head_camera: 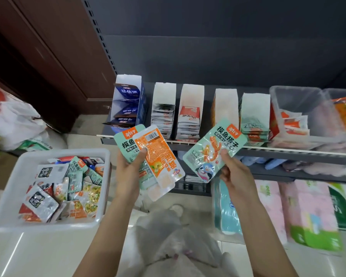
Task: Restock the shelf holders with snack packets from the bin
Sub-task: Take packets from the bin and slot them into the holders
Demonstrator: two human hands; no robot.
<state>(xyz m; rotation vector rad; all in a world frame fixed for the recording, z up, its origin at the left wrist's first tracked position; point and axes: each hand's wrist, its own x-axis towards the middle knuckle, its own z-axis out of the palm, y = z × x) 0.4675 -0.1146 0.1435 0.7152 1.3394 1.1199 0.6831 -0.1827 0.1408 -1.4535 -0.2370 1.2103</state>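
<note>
Both forearms reach forward, the left hand (128, 168) gripping with thumb on top, the right hand (235, 170) pinching, thumb raised.

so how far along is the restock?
Partly done: white cardboard holders on the grey shelf already hold stacks. In hand: left hand grips an orange packet over mint ones; right hand pinches a mint packet. Left: white plastic bin, well stocked.
</note>
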